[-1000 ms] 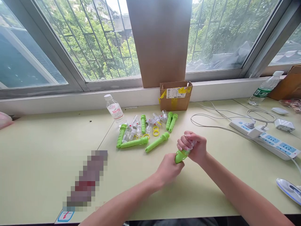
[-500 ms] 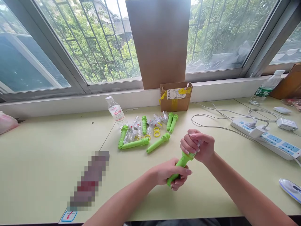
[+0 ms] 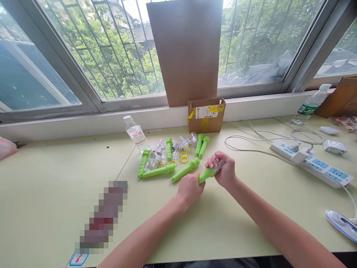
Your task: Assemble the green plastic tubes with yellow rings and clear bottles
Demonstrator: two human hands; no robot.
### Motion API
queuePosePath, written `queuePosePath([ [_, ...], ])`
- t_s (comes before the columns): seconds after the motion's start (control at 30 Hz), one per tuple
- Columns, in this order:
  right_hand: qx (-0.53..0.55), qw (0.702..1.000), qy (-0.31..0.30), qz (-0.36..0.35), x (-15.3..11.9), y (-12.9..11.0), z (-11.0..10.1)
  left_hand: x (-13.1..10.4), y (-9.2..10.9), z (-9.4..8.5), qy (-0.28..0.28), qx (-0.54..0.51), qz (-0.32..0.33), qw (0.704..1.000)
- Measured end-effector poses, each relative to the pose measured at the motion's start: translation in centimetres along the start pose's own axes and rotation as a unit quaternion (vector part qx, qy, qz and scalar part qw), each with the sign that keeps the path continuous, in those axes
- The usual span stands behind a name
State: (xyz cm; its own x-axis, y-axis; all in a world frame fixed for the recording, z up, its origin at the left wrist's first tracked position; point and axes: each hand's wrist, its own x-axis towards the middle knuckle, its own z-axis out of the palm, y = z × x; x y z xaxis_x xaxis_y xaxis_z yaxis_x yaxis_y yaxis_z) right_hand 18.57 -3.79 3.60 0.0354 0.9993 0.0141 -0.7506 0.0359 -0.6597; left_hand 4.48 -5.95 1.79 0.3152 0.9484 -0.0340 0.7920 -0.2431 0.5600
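My left hand (image 3: 191, 190) is wrapped round the green flashlight body (image 3: 205, 175), a plastic tube whose lower part is hidden in the fist. At its upper right end sits the clear plastic flashlight head (image 3: 218, 167), with the fingers of my right hand (image 3: 226, 169) closed about it. The flashlight is tilted, above the table in front of me. Just beyond my left hand lies a loose green flashlight body (image 3: 185, 170). Several more green bodies (image 3: 158, 171), clear heads (image 3: 150, 160) and yellow rings (image 3: 184, 157) make a loose group farther back.
A water bottle (image 3: 135, 134) and an open cardboard box (image 3: 205, 126) stand behind the parts. To the right are a power strip (image 3: 315, 163) with cables, another bottle (image 3: 311, 106) and a white-blue device (image 3: 341, 225). A blurred long object (image 3: 104, 216) lies left.
Both hands have moved away from me and slightly left with the flashlight, which now leans lower. The right hand has turned, showing more of the clear head.
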Motion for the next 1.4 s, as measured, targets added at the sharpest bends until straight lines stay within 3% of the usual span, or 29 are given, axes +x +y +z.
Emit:
queuePosePath([
  [0.07,0.011,0.999,-0.037,0.032,0.2,-0.4,-0.1,-0.2,0.0,-0.8,-0.081,-0.129,0.025,0.988],
  [0.1,0.018,0.997,-0.065,0.048,0.2,-0.8,-0.1,-0.4,0.1,-1.1,-0.141,-0.209,0.019,0.968],
  [0.2,0.022,0.984,-0.155,0.087,0.0,-1.7,0.1,-1.0,0.5,-1.6,-0.339,-0.395,-0.027,0.853],
  [0.27,0.013,0.975,-0.193,0.110,-0.2,-2.0,0.2,-1.3,0.8,-1.3,-0.404,-0.465,-0.042,0.787],
  [0.33,0.005,0.968,-0.214,0.132,-0.2,-2.0,0.2,-1.6,1.1,-0.7,-0.427,-0.479,-0.061,0.765],
  [0.4,0.005,0.966,-0.217,0.140,-0.1,-1.8,0.1,-1.7,1.4,-0.2,-0.388,-0.465,-0.086,0.791],
  [0.47,0.015,0.970,-0.205,0.129,0.0,-1.6,0.1,-1.8,1.5,0.1,-0.314,-0.425,-0.098,0.843],
  [0.63,0.022,0.991,-0.129,0.044,-0.4,-1.2,1.5,-1.6,1.5,-0.1,-0.097,-0.253,-0.048,0.961],
  [0.7,0.012,0.996,-0.086,-0.005,-0.5,-0.8,2.3,-1.3,1.2,-0.3,-0.015,-0.175,-0.030,0.984],
  [0.77,-0.002,0.998,-0.057,-0.034,-0.4,-0.4,2.6,-0.9,0.9,-0.6,0.025,-0.137,-0.020,0.990],
  [0.83,-0.021,0.997,-0.066,-0.032,-0.1,-0.2,2.5,-0.6,0.5,-1.1,-0.021,-0.173,-0.018,0.985],
  [0.9,-0.029,0.993,-0.113,-0.005,0.1,-0.4,2.3,-0.4,0.1,-1.6,-0.151,-0.257,-0.016,0.954],
  [0.97,-0.019,0.983,-0.176,0.040,0.2,-0.9,2.1,-0.5,-0.1,-2.0,-0.313,-0.349,-0.008,0.883],
  [1.0,-0.011,0.977,-0.202,0.061,0.2,-1.2,2.0,-0.6,-0.1,-2.1,-0.362,-0.400,-0.012,0.842],
  [1.07,-0.002,0.968,-0.234,0.086,0.3,-1.6,2.0,-0.9,0.2,-2.0,-0.429,-0.465,-0.029,0.774],
  [1.1,-0.002,0.966,-0.241,0.092,0.3,-1.7,2.1,-1.0,0.5,-1.8,-0.445,-0.472,-0.042,0.759],
  [1.13,-0.007,0.966,-0.242,0.095,0.4,-1.7,2.1,-1.2,0.7,-1.6,-0.432,-0.475,-0.055,0.765],
  [1.17,-0.012,0.967,-0.237,0.094,0.4,-1.7,2.0,-1.3,1.0,-1.3,-0.394,-0.468,-0.065,0.788],
  [1.3,-0.011,0.980,-0.190,0.055,0.6,-1.2,1.9,-1.2,1.6,-0.7,-0.209,-0.356,-0.071,0.908],
  [1.4,-0.007,0.990,-0.141,0.017,0.4,-0.7,2.1,-0.9,1.2,-0.3,-0.130,-0.284,-0.049,0.949],
])
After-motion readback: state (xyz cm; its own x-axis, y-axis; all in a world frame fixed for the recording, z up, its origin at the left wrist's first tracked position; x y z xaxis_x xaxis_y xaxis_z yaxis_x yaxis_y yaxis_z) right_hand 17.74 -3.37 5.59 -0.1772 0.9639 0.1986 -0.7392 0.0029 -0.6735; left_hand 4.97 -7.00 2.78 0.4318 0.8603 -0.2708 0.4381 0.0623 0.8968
